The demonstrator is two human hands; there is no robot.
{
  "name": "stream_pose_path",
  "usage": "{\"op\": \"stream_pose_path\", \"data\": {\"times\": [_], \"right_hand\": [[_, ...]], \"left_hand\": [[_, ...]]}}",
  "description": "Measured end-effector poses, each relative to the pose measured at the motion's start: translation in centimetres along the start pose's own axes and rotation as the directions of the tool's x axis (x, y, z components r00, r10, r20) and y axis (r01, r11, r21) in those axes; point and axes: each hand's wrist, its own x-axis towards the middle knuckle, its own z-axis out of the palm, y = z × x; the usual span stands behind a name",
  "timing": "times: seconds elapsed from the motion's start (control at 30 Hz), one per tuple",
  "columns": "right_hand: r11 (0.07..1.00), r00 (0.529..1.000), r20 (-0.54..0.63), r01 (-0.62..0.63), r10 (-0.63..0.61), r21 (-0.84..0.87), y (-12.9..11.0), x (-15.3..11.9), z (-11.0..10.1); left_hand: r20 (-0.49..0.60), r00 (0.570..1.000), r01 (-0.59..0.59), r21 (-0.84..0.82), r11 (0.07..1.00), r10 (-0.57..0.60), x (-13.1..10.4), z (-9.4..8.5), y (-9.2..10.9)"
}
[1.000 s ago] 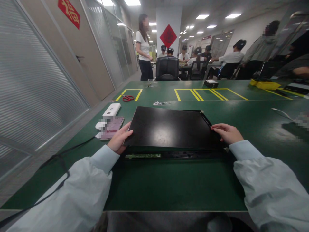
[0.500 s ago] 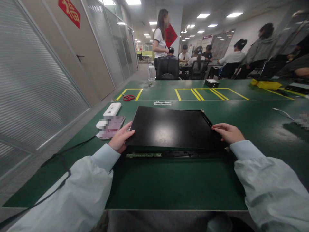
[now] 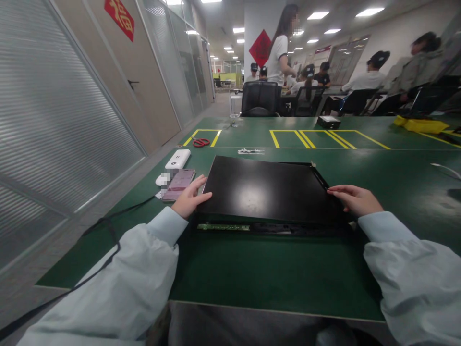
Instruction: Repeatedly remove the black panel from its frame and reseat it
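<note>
A flat black display panel [image 3: 248, 190] lies tilted over a black frame [image 3: 298, 229], skewed so that the frame shows along the near side and at the right. A narrow green circuit board [image 3: 223, 227] sits in the frame's near strip. My left hand [image 3: 190, 197] is closed on the panel's left edge, thumb on top and fingers partly hidden beneath. At the right, my right hand [image 3: 356, 199] pinches the frame's side rail close to the panel's edge. Its lower fingers are partly hidden.
Left of the panel lie a phone [image 3: 179, 185] and a white device [image 3: 178, 159]. Red scissors [image 3: 200, 142], small white pieces [image 3: 251, 151] and a black box [image 3: 328, 122] are farther back on the green table [image 3: 273, 274]. A black cable [image 3: 108, 220] crosses the left side.
The view has turned slightly left, so the table appears farther right. Both hands keep their grips, and the panel looks nearly unmoved over the frame. A standing person in the background moved right.
</note>
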Motion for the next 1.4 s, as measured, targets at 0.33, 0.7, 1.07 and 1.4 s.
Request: {"op": "stream_pose_path", "data": {"times": [0.33,0.7,1.07,1.4], "right_hand": [[0.995,0.993,-0.050,-0.102,0.102,0.014,-3.6,-2.3,0.5],[0.995,0.995,-0.051,-0.090,0.088,-0.035,-2.8,-1.8,0.4],[0.995,0.996,-0.046,-0.077,0.074,-0.065,-2.3,-1.5,0.2],[0.994,0.998,-0.036,-0.054,0.051,-0.096,-1.7,-1.2,0.1]], "left_hand": [[0.033,0.999,-0.043,0.422,0.906,0.032,0.7,-0.6,-2.3],[0.083,0.992,-0.126,0.511,0.850,0.097,0.4,-0.4,-1.7],[0.096,0.990,-0.142,0.534,0.834,0.107,0.4,-0.4,-1.8],[0.127,0.981,-0.194,0.557,0.807,0.148,0.0,-0.3,-1.6]]}}
